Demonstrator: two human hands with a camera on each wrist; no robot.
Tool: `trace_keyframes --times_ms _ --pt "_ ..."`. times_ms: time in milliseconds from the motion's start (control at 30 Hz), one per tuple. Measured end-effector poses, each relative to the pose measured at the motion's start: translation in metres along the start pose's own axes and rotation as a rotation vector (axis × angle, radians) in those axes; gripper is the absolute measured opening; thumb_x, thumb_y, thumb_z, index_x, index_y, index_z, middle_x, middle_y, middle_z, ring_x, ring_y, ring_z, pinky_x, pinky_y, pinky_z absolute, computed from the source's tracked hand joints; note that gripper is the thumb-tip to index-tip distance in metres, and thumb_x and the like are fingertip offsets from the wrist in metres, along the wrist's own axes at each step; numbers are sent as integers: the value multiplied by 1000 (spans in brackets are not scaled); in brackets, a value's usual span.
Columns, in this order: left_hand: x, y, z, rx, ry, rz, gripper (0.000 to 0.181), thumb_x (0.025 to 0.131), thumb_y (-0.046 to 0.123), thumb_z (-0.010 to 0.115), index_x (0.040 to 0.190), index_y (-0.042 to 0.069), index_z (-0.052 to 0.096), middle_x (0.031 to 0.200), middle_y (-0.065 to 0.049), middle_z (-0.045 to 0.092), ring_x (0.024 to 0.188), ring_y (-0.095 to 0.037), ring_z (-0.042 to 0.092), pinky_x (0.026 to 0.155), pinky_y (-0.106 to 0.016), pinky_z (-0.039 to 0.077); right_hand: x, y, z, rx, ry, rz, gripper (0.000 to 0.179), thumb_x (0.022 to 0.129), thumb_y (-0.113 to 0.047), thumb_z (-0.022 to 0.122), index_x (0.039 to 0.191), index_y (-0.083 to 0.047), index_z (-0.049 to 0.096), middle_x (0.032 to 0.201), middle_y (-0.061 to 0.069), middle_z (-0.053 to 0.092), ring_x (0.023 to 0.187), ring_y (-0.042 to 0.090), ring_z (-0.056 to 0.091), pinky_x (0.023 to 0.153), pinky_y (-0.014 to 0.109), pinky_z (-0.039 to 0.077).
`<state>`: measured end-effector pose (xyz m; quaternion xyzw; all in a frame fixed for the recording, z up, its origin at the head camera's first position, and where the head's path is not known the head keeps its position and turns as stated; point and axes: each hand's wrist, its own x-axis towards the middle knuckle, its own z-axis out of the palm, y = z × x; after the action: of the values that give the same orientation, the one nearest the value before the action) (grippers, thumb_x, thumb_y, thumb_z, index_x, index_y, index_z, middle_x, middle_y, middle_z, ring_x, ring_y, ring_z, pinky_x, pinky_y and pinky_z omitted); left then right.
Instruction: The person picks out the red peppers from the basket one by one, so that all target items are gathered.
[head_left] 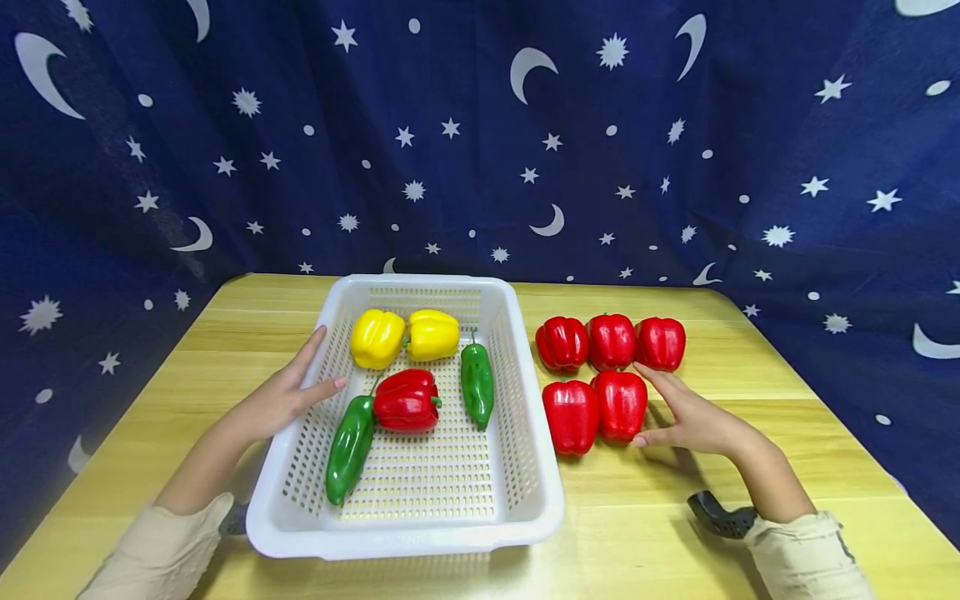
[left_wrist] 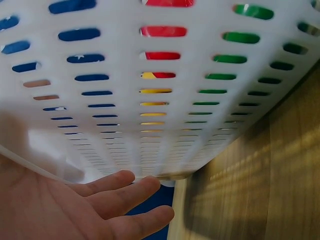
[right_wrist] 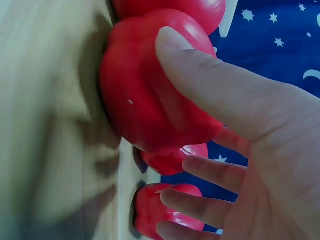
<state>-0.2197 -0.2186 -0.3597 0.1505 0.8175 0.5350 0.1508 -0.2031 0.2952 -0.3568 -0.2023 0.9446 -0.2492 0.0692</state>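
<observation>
A white perforated plastic basket (head_left: pixel 517 433) stands on the wooden table. My left hand (head_left: pixel 281 400) is at its left rim, thumb reaching over the inside and fingers extended along the outside of the wall (left_wrist: pixel 120 65). My right hand (head_left: pixel 693 421) is spread beside the nearer right red bell pepper (head_left: pixel 622 406). In the right wrist view its thumb overlaps that pepper (right_wrist: pixel 145 90), and the other fingers stay apart from the thumb. Next to it sits another red bell pepper (head_left: pixel 570 417). Three more red bell peppers (head_left: pixel 611 340) form a row behind.
Inside the basket lie two yellow bell peppers (head_left: pixel 377 338), a red bell pepper (head_left: pixel 408 402) and two long green peppers (head_left: pixel 349 450), one of them along the right side. A dark blue curtain (head_left: pixel 465 150) with moons and stars hangs behind the table (head_left: pixel 630 517).
</observation>
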Motion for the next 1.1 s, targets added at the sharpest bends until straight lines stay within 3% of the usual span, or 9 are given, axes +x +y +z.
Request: trace_keyframes --times_ms 300,500,600,933,1100 --pt "1 -1 -1 5 -4 2 86 92 26 52 144 33 -17 148 -30 8 91 -41 63 53 -44 57 10 -16 -8 -64 15 3 94 71 -37 75 139 5 26 134 28 32 120 46 33 93 66 36" --pt "1 -1 -1 -4 -1 -9 86 92 27 52 143 35 -17 149 -30 6 89 -40 64 53 -45 57 30 -41 -15 -79 -17 11 91 75 -41 70 142 -1 23 139 25 28 125 44 30 95 65 36" --pt "1 -2 0 -6 -1 -9 86 92 27 52 143 35 -16 149 -30 7 90 -40 64 53 -44 57 43 -54 -16 -100 -27 -24 89 76 -40 70 143 -4 24 141 22 28 127 42 30 97 62 37" --pt "0 -2 0 0 7 1 86 92 27 52 144 33 -16 147 -31 9 90 -41 64 53 -44 57 91 -118 -27 -157 -84 -114 85 78 -38 69 145 -13 23 145 12 27 131 34 30 101 56 37" --pt "-1 -2 -1 -4 4 -1 86 92 27 52 144 33 -16 147 -32 11 90 -41 64 53 -44 57 112 -154 -24 -213 -132 -206 82 80 -37 68 145 -14 23 147 13 26 131 31 32 105 51 35"
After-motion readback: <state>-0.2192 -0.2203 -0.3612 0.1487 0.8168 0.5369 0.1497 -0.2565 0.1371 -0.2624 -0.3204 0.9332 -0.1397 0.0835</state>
